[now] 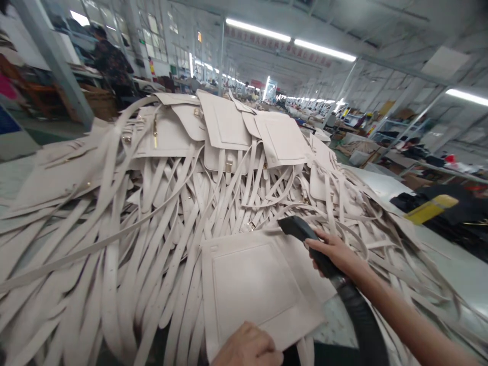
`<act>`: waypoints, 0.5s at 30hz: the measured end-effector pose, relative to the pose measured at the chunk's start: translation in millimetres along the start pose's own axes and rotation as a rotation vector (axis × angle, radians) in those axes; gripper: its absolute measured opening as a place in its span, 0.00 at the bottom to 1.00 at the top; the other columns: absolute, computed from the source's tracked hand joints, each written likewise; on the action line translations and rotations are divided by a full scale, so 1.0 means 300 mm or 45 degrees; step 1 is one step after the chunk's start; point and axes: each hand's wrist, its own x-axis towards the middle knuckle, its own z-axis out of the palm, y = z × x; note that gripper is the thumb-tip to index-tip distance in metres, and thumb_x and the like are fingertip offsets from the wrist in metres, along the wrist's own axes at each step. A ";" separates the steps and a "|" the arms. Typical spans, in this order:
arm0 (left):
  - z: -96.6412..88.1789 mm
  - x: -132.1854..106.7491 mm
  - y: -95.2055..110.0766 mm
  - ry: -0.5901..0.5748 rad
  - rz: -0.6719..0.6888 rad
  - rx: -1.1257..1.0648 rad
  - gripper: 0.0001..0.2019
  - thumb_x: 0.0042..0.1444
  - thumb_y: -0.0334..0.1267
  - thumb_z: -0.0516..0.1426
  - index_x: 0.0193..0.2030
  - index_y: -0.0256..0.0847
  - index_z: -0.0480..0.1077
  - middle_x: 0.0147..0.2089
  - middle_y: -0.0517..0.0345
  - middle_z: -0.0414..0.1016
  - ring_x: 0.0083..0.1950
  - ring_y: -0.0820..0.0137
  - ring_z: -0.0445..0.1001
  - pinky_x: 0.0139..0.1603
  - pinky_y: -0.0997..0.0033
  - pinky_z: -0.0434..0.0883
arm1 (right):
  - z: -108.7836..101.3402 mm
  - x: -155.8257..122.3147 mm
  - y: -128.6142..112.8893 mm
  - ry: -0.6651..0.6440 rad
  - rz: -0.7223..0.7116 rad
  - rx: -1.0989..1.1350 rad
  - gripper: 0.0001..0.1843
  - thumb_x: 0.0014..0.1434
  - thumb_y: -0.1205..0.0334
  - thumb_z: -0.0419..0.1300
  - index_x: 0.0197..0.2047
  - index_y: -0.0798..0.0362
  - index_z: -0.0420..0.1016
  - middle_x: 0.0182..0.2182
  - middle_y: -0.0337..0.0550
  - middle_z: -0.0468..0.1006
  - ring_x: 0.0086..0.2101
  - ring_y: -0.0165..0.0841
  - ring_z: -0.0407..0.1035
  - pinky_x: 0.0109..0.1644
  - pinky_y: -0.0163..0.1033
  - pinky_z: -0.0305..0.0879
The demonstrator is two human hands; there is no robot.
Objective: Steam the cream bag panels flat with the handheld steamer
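Note:
A beige leather-like bag panel (255, 284) with a stitched rectangular outline lies flat in front of me. At its near edge is my left hand (247, 348), fingers curled down onto the panel; the fingertips are hidden. My right hand (331, 254) is wrapped round a black hose nozzle (301, 231) with a thick black hose (358, 315) running down from it. The nozzle's tip points left over the panel's far edge. Behind the panel rises a large heap of matching bag pieces (221, 122) with many straps (163, 203) and small gold-coloured buckles.
The heap spreads over a pale table (446, 254). To the right lie a yellow object (432, 208) and dark material (465, 218). A metal post (57, 61) stands at the left, near a person (112, 63) in dark patterned clothing. More worktables stretch back under strip lights.

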 end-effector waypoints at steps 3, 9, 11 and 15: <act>-0.046 -0.090 -0.041 0.012 -0.104 0.020 0.09 0.60 0.41 0.49 0.42 0.42 0.65 0.37 0.56 0.71 0.40 0.69 0.68 0.45 0.66 0.65 | 0.092 -0.095 0.006 -0.186 0.034 -0.016 0.27 0.53 0.55 0.56 0.56 0.49 0.57 0.19 0.34 0.66 0.16 0.31 0.67 0.13 0.31 0.64; -0.007 -0.236 -0.083 0.044 -0.253 0.207 0.20 0.51 0.36 0.54 0.53 0.42 0.61 0.53 0.49 0.66 0.58 0.57 0.58 0.58 0.44 0.53 | 0.315 -0.181 -0.034 -0.601 0.027 -0.125 0.30 0.53 0.62 0.54 0.59 0.41 0.54 0.19 0.31 0.64 0.15 0.26 0.64 0.13 0.26 0.61; -0.006 -0.239 -0.076 0.071 -0.238 0.179 0.22 0.50 0.31 0.51 0.54 0.41 0.60 0.54 0.49 0.65 0.59 0.58 0.56 0.58 0.45 0.55 | 0.382 -0.168 -0.061 -0.670 -0.004 -0.183 0.30 0.52 0.65 0.52 0.58 0.40 0.56 0.18 0.30 0.64 0.14 0.26 0.63 0.13 0.26 0.60; -0.031 -0.214 -0.063 0.115 -0.209 0.104 0.20 0.51 0.30 0.48 0.52 0.39 0.62 0.53 0.49 0.66 0.59 0.60 0.57 0.57 0.47 0.58 | 0.495 -0.102 -0.109 -0.626 -0.160 -0.172 0.24 0.50 0.64 0.53 0.52 0.44 0.65 0.18 0.32 0.64 0.14 0.27 0.62 0.11 0.27 0.59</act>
